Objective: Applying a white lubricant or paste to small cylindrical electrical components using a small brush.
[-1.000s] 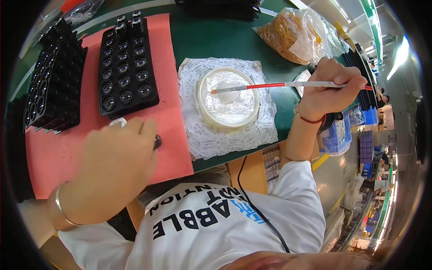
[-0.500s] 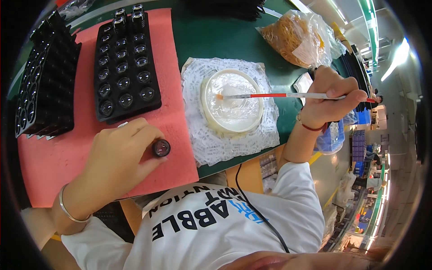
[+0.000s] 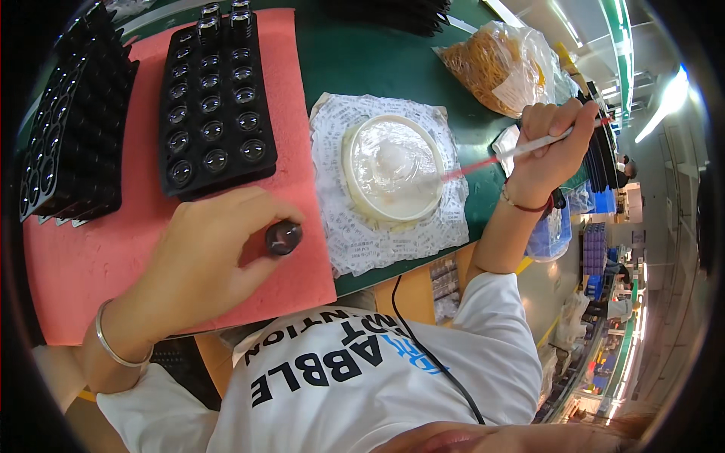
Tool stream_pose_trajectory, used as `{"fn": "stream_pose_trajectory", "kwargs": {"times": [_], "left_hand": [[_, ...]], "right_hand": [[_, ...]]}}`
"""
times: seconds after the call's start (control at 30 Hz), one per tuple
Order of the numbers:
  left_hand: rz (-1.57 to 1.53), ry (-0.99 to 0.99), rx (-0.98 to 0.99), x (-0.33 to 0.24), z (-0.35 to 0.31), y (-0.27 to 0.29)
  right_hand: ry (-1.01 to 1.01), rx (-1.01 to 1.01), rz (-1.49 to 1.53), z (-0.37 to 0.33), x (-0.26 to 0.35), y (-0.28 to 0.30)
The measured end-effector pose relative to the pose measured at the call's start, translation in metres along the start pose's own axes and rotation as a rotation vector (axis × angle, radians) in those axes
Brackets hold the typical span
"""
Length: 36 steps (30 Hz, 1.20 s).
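Biggest thing here is the green worktable (image 3: 362, 60), with a pink foam mat (image 3: 113, 241) spread over its left side, probably so the glass parts get a soft landing. On the mat sit two black compartment trays: one (image 3: 215, 106) lying flat with round lenses in its pockets, each kept apart from its neighbours, and a stack of the same kind (image 3: 72, 128) just to its left. In the middle of the table is a white printed paper sheet (image 3: 355, 234) under a shallow round cream dish (image 3: 393, 167) holding something clear and glossy (glue or grease maybe, can't tell), and the paper looks like it's there to catch drips. Up top right is a clear bag of rubber bands (image 3: 495, 64). The left hand (image 3: 204, 264) is closed around a small black lens barrel (image 3: 284, 238), pinched between thumb and fingertips just above the mat, its open end turned up toward the camera so the face is reachable. The right hand (image 3: 547, 155) grips a thin brush (image 3: 521, 147) with a white and red handle like a pencil, angled down so the tip lands in the dish near its right rim.
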<state>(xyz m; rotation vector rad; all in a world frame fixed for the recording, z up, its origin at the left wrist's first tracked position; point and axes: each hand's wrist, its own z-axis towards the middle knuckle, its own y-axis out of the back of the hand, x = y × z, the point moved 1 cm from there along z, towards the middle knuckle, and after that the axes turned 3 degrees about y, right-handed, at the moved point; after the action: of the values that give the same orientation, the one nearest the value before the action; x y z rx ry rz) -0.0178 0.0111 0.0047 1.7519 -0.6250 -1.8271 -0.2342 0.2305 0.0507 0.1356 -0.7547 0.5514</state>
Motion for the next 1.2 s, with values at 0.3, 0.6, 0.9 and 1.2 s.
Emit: {"fn": "stream_pose_trajectory", "kwargs": {"times": [0.3,0.6,0.9,1.2], "left_hand": [[-0.774,0.283,0.004,0.008,-0.002,-0.009],[-0.942,0.312,-0.1,0.016,0.0,-0.012],[-0.919,0.279,-0.125,0.019,0.0,-0.013],[-0.924,0.232,-0.139,0.023,0.0,-0.018]], "right_hand": [[-0.056,-0.03,0.378,0.002,-0.003,-0.005],[0.008,0.116,0.266,-0.009,-0.004,-0.016],[0.011,0.082,0.111,-0.014,-0.007,-0.02],[0.005,0.105,0.088,-0.016,-0.011,-0.017]]}}
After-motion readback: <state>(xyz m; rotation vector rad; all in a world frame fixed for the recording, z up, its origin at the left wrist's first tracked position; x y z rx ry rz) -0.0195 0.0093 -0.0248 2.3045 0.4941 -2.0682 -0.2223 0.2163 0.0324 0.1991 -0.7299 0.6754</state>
